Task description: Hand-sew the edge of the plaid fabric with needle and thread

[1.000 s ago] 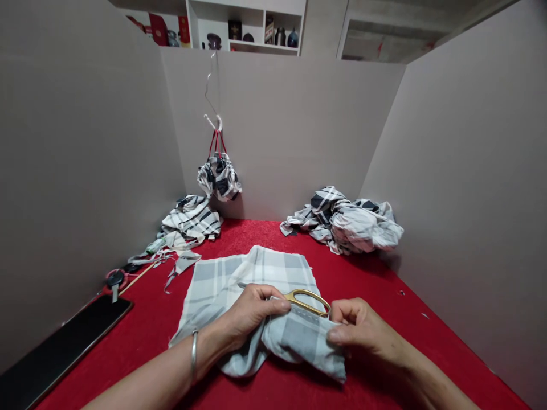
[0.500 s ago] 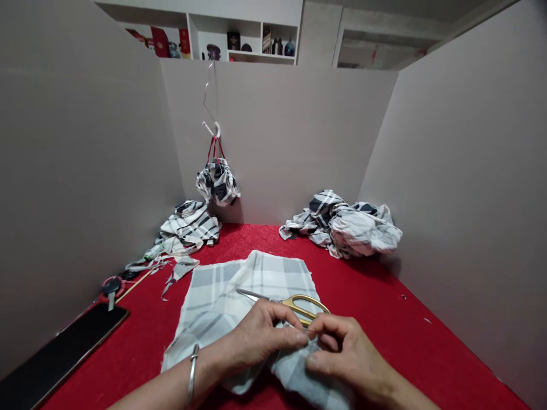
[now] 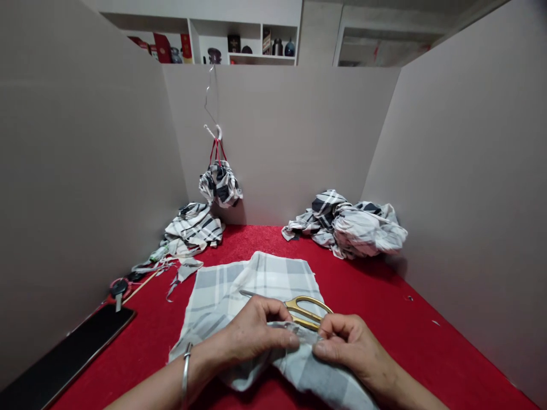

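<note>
As the left hand (image 3: 260,330) and right hand (image 3: 348,347) pinch plaid cloth (image 3: 273,273), a red tabletop (image 3: 410,347) meets pale walls (image 3: 277,142).

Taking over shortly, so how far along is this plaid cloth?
Done: plaid offcut strips lie at the far left. In hand: the left hand and right hand pinch a fold of grey plaid cloth beside gold-handled scissors. Remaining: a crumpled plaid heap lies by the right wall.

A square of grey plaid cloth (image 3: 256,279) lies spread, its far edge frayed, its near part folded into a bunched ridge. Gold-handled scissors (image 3: 308,308) rest on the cloth, blades pointing left, just behind the ridge. The left hand (image 3: 256,330) and right hand (image 3: 346,347) pinch the ridge side by side.
</note>
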